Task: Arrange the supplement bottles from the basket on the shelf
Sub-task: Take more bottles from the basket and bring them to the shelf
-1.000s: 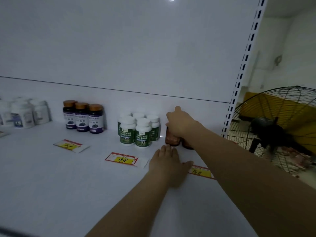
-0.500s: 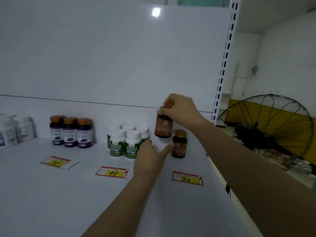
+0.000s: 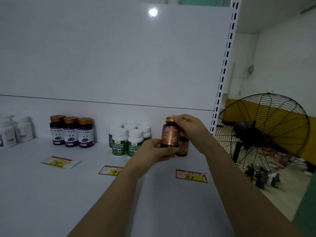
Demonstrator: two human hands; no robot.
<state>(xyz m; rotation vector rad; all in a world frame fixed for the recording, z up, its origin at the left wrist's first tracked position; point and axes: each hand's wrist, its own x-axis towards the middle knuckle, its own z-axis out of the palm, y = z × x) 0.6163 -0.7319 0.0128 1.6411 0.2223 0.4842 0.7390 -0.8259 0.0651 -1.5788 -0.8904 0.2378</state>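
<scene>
Both my hands hold a brown supplement bottle [image 3: 169,134] with a copper cap, lifted above the white shelf [image 3: 51,194]. My left hand [image 3: 154,151] grips its base from below and the left. My right hand [image 3: 189,128] pinches its cap and upper side. Behind it stands a second brown bottle [image 3: 183,147], partly hidden. To the left stand several white green-labelled bottles [image 3: 127,141], three dark purple-labelled bottles [image 3: 71,132] and white bottles [image 3: 10,130] at the far left edge. No basket is in view.
Price tags lie on the shelf: one [image 3: 57,162] at the left, one [image 3: 110,170] in the middle, one marked 158 [image 3: 191,176] at the right. A slotted upright [image 3: 222,79] ends the shelf on the right. Beyond it stands a black fan [image 3: 263,134].
The brown bottle has been lifted off the shelf by my right hand, and my left hand has risen from the shelf to take hold of its base. The view has shifted left.
</scene>
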